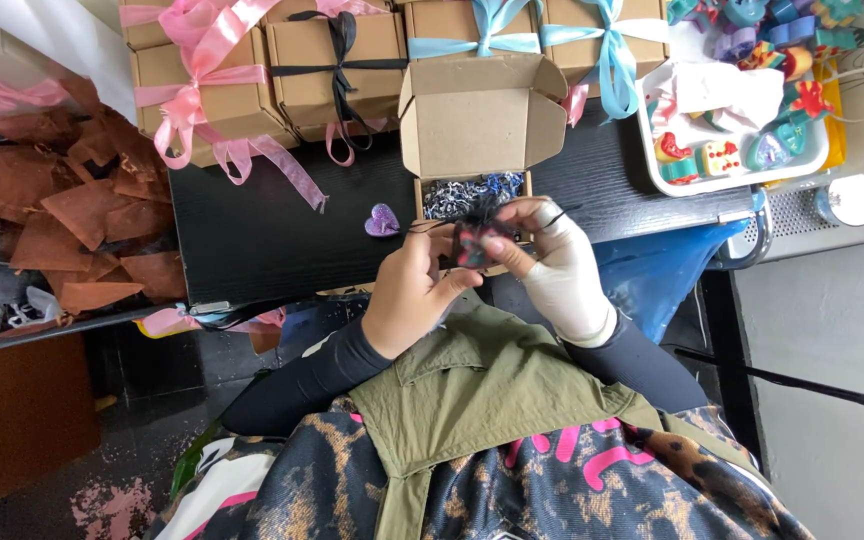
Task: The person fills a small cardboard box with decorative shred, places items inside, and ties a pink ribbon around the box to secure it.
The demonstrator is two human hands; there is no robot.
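Left hand and bandaged right hand pinch small dark object together | above open cardboard box | purple heart on black table

Lighting: soft, even daylight, moderately bright; no hard shadows. Brightest area: pale wall and white tray, up and right of the hands, near overexposed. Darkest area: floor below and left of the hands, detail lost. Black tabletop beneath the hands: faint matte sheen, no glare. Focus: sharp at centre; small item between the fingers slightly blurred. Edges: mild wide-angle bending, corners softer.
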